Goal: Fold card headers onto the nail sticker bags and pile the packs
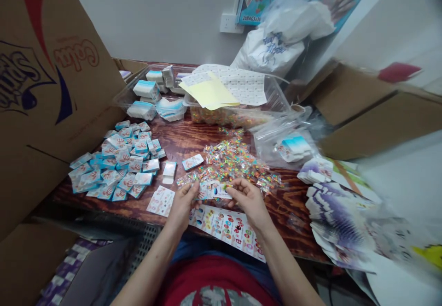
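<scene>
My left hand [182,203] is closed on a small light-blue and white box [206,191]. My right hand [247,201] pinches a printed paper slip [221,191] by its right end. The slip's left end meets the box; how far it goes inside is hard to tell. Just beyond my hands spreads a heap of small clear packets [229,158] with bright multicoloured bits. A box with its flap open [169,172] and another small box [192,161] lie close by. Under my hands, a sticker sheet [228,227] hangs over the table's front edge, with a printed card [161,201] left of it.
Many small boxes [119,158] are piled at the left, beside a tall cardboard carton [41,80]. Clear bins at the back hold bundled boxes [147,89] and papers [210,91]. Right are a plastic bag [276,133] and stacked printed cards [336,223].
</scene>
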Demonstrator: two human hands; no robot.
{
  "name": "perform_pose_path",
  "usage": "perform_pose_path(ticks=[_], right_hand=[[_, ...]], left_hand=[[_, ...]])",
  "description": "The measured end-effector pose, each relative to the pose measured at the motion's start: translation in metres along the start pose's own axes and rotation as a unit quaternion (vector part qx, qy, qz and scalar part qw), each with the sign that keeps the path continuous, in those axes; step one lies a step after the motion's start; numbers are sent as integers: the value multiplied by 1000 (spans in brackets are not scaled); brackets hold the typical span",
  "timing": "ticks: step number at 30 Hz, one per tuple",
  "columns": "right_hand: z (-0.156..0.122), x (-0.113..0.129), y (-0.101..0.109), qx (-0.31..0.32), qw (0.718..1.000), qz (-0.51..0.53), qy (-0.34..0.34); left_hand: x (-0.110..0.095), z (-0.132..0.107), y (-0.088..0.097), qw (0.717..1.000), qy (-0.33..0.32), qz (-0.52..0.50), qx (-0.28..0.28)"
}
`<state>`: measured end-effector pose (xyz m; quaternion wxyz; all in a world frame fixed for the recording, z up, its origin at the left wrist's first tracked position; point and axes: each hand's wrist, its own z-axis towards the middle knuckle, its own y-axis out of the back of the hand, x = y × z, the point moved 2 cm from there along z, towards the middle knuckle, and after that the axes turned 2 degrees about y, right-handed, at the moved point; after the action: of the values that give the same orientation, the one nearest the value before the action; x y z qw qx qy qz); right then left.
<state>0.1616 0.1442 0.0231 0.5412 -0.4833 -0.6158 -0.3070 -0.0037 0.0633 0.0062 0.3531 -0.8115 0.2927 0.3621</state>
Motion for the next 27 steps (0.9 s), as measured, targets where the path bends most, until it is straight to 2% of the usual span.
perform_pose_path(ticks=[3,7,11,14,17,20,24,27], right_hand=[[0,1,2,12,1000,-14,6],[0,5,4,57,994,-85,24],[2,12,10,50,987,-135,65],[3,16,14,57,986,-147,60],[2,17,12,90,980,-169,57],[6,11,8,114,977,-171,50],[18,-5,10,93,982,-158,33],[24,-11,12,76,978,-181,69]], left_hand=[[0,-1,0,1000,7,4,-5],[-1,-2,-2,1000,8,-1,-9],[1,-2,-3,999,28,19,1],[3,-2,-5,999,43,25,4],[5,-2,-11,999,47,-5,12],[10,-3,-17,999,40,-21,20],[18,-4,-20,999,26,-17,36],[20,-4,-18,999,17,-3,36]])
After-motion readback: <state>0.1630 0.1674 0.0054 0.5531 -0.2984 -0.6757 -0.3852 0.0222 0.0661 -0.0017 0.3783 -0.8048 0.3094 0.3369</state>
